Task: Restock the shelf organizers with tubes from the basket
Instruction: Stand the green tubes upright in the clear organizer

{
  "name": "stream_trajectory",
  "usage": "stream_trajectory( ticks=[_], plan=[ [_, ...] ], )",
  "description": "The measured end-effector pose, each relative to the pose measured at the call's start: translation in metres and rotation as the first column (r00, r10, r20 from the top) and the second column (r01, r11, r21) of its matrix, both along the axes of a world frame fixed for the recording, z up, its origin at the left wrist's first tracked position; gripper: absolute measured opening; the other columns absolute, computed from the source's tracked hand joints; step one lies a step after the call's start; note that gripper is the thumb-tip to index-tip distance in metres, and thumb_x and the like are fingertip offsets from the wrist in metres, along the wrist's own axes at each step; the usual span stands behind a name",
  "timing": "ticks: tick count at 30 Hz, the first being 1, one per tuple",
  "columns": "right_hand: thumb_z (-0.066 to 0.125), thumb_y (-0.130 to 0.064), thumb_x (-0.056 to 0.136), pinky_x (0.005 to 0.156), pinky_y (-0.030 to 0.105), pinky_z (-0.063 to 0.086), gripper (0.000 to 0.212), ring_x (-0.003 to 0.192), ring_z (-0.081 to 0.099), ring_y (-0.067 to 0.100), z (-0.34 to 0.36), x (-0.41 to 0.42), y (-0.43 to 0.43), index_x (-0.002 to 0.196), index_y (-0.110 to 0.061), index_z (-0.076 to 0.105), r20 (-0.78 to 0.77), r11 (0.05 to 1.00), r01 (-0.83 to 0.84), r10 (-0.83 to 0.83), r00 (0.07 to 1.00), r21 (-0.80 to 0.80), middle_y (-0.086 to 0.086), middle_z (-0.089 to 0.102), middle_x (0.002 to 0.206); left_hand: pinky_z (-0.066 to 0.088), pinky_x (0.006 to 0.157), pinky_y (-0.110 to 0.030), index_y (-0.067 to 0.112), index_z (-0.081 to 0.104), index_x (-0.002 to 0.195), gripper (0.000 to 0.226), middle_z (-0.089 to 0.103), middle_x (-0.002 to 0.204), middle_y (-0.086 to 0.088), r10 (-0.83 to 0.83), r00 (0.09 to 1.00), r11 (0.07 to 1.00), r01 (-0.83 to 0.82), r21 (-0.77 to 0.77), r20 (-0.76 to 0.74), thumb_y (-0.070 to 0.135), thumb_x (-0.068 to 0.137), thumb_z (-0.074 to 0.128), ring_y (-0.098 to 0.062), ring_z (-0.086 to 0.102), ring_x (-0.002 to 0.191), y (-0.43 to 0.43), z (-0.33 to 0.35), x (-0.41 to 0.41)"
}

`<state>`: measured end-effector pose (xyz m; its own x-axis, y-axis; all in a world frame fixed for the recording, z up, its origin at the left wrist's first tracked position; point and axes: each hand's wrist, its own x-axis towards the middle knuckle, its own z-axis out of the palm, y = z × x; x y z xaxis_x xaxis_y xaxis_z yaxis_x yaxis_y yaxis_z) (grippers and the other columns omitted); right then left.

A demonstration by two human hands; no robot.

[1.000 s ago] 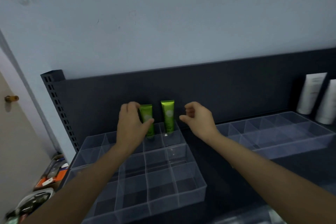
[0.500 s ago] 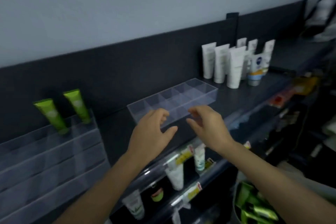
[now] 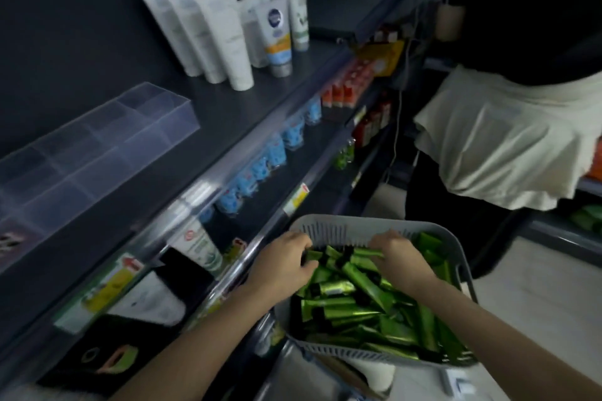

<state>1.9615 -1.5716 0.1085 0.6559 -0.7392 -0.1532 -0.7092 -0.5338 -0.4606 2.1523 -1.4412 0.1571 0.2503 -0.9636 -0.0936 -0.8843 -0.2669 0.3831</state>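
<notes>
While both hands dig in, the basket (image 3: 329,231) sits heaped with green tubes (image 3: 358,303). The left hand (image 3: 286,267) is at the basket's far-left corner, fingers curled round one of the tubes. The right hand (image 3: 400,257) is at its far rim, fingers bent down into the pile; whether it grips anything, I cannot tell. Up and left of the basket, a clear organizer (image 3: 97,146) rests on the shelf (image 3: 228,114), with white tubes (image 3: 221,29) above it. Beyond the basket stands a person (image 3: 488,140).

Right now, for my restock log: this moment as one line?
phase: pickup; left hand: curled on green tubes; right hand: curled on green tubes; basket: full; clear organizer: untouched
</notes>
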Motion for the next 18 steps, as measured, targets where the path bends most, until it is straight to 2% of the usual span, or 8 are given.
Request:
stream_trajectory(
  ticks=[3,6,8,12,14,16,18],
  plan=[
    [0.057,-0.018,0.089,0.093,0.033,0.047,0.029,0.113,0.055,0.026,-0.038,-0.025,-0.009,0.117,-0.013,0.060,-0.104,0.994,0.079,-0.071,0.992,0.077,0.008,0.058,0.123,0.049,0.078,-0.029,0.016,0.057,0.111,0.028,0.059,0.111,0.002,-0.025,0.999,0.991,0.028,0.134,-0.025,0.035,0.090,0.057,-0.016,0.058,0.098,-0.023,-0.031,-0.009],
    [0.053,-0.017,0.088,0.080,0.033,0.050,0.016,0.102,0.059,0.028,-0.068,-0.038,-0.010,0.101,-0.014,0.062,-0.201,0.985,0.077,-0.045,0.978,0.153,0.009,0.062,0.108,0.050,0.075,-0.032,0.013,0.058,0.105,0.021,0.059,0.102,0.001,-0.034,0.999,0.973,0.041,0.226,-0.032,0.029,0.092,0.056,-0.017,0.058,0.094,-0.039,-0.060,-0.013],
    [0.050,-0.012,0.087,0.070,0.030,0.045,0.006,0.098,0.059,0.030,-0.083,-0.041,-0.009,0.088,-0.014,0.055,-0.258,0.978,0.063,-0.009,0.966,0.200,0.008,0.057,0.095,0.048,0.071,-0.032,0.013,0.058,0.102,0.018,0.057,0.095,0.000,-0.050,0.998,0.959,0.054,0.279,-0.023,0.028,0.092,0.056,-0.019,0.058,0.088,-0.048,-0.081,-0.014],
    [0.052,-0.011,0.087,0.082,0.034,0.050,0.017,0.101,0.061,0.031,-0.110,-0.034,-0.008,0.101,-0.009,0.061,-0.304,0.966,0.020,0.062,0.951,0.259,0.014,0.061,0.108,0.048,0.067,-0.034,0.011,0.060,0.096,0.015,0.062,0.091,-0.006,-0.088,0.996,0.921,0.083,0.381,-0.003,0.024,0.093,0.054,-0.022,0.059,0.081,-0.062,-0.120,-0.020],
    [0.051,-0.015,0.090,0.081,0.037,0.052,0.017,0.098,0.062,0.033,-0.120,-0.028,-0.010,0.102,-0.009,0.062,-0.313,0.966,0.027,0.057,0.948,0.256,0.015,0.061,0.107,0.043,0.063,-0.031,0.008,0.060,0.092,0.017,0.061,0.088,-0.008,-0.095,0.996,0.906,0.084,0.415,0.004,0.024,0.092,0.054,-0.024,0.059,0.081,-0.066,-0.135,-0.025],
    [0.047,-0.017,0.092,0.080,0.039,0.053,0.019,0.098,0.061,0.034,-0.126,-0.020,-0.010,0.099,-0.007,0.062,-0.314,0.969,0.028,0.053,0.948,0.247,0.016,0.060,0.105,0.041,0.065,-0.030,0.007,0.061,0.096,0.021,0.061,0.094,-0.008,-0.100,0.995,0.893,0.092,0.439,-0.006,0.027,0.092,0.055,-0.024,0.059,0.086,-0.068,-0.150,-0.030],
    [0.051,-0.023,0.090,0.084,0.041,0.052,0.023,0.105,0.056,0.035,-0.131,-0.012,-0.010,0.102,-0.006,0.060,-0.334,0.971,0.035,0.047,0.942,0.235,0.016,0.056,0.110,0.046,0.074,-0.031,0.008,0.060,0.105,0.024,0.061,0.108,-0.009,-0.115,0.993,0.875,0.109,0.472,-0.016,0.028,0.090,0.058,-0.024,0.059,0.095,-0.069,-0.163,-0.033]
  ],
)
